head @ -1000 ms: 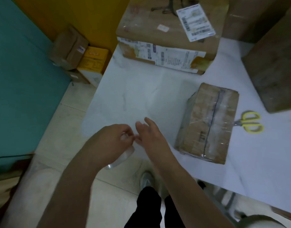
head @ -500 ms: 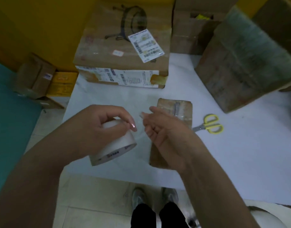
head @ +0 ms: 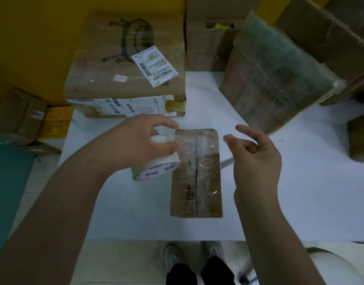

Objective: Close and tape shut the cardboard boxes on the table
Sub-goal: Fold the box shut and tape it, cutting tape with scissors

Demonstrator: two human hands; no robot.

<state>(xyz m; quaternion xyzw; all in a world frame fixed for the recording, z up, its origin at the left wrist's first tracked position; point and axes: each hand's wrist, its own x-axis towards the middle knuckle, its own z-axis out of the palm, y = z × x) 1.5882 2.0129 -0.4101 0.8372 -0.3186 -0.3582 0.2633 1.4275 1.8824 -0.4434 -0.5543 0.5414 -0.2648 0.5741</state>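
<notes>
- currently, the taping step is judged to be in hand: the small cardboard box (head: 197,182) lies flat at the centre of the frame on the white table (head: 300,182), with its flaps closed and a dark seam running along its length.
- clear film is already seen over much of its top, so closing is taken as done and sealing as partly done for this box.
- the tape roll (head: 156,169) is grasped from above by the left hand (head: 135,145), with fingers curled over its rim; it is held just beside the box's upper left corner.
- a faint shiny band is seen across the far end of the box, from the roll toward the right hand (head: 257,163); it is read as a strip drawn off the roll, though clear tape is hard to make out.
- the right hand is held just right of the box with fingers partly curled and two fingertips apart; whether the strip's end is pinched cannot be told.
- the next move is judged to call for the strip to be lowered and pressed flat across the seam, then severed from the roll; even tension would be needed so that wrinkles are avoided.
- two larger boxes are seen further back: the labelled box (head: 125,79) at upper left of centre and the film-wrapped box (head: 279,79) at upper right; both appear closed.
</notes>
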